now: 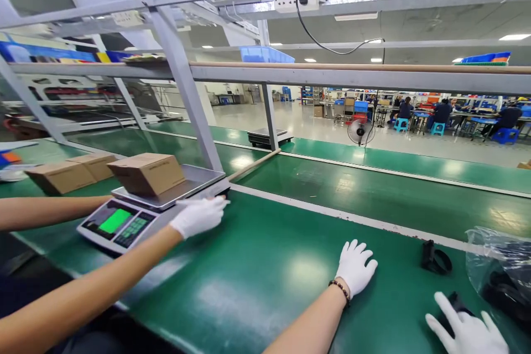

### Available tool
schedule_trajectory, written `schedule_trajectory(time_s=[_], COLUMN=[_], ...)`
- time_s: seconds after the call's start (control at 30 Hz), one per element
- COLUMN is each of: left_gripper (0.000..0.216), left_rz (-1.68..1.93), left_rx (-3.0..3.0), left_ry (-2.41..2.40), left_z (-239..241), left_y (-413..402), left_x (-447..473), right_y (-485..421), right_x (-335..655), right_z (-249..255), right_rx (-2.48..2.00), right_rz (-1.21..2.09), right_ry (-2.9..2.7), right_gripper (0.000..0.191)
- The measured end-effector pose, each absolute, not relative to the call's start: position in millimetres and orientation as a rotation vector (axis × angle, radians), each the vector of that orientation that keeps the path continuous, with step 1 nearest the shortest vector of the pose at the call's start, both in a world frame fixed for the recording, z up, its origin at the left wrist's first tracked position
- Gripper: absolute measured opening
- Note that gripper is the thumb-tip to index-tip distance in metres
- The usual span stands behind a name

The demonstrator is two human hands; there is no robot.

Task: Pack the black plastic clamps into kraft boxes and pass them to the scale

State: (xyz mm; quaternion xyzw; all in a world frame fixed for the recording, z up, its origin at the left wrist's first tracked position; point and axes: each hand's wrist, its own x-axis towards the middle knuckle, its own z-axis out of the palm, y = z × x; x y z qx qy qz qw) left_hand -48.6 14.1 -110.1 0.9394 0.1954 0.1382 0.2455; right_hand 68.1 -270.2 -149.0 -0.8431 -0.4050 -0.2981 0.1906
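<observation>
My left hand (357, 269), in a white glove with a beaded bracelet at the wrist, rests on the green table with its fingers spread and nothing in it. At the lower right, my right hand (468, 327), also gloved, reaches over a small black part (458, 304). Its fingers are apart around that part, which is mostly hidden beneath them. Farther back lies another black part with a ring-shaped loop (436, 258). Beside it at the right edge is a clear plastic bag (501, 265) with black items in it.
A co-worker's gloved hand (199, 217) touches the side of a digital scale (120, 224) with a lit green display. One cardboard box (147, 173) sits on its pan; more boxes (68, 174) stand to the left. A metal frame (182, 61) rises over the green table (257, 254).
</observation>
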Motion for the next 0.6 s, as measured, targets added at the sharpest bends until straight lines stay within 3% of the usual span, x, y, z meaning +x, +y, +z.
schedule_trajectory(time_s=[0.13,0.23,0.37,0.6], left_gripper=[0.033,0.036,0.051,0.055], left_rz=[0.447,0.515,0.575,0.393], left_rx=[2.447,2.324,2.136,2.051], left_ry=[0.501,0.512,0.594,0.438], left_z=[-109.2,-106.7,-101.7,-92.6], left_y=[17.6,24.6,35.1,28.6], left_x=[-45.9,-42.8,-40.1,-33.0], right_y=[-218.5,-171.9,-122.3,-115.1], right_x=[38.4,20.7,17.4,24.3], right_z=[-91.9,-69.3,-88.4,-116.2], right_rx=[-2.207,-2.016,-2.01,-1.967], right_rz=[-0.941,-0.933,-0.648,-0.402], right_ry=[-1.282,-1.282,-1.23,-1.169], right_gripper=[0.021,0.023,0.021,0.02])
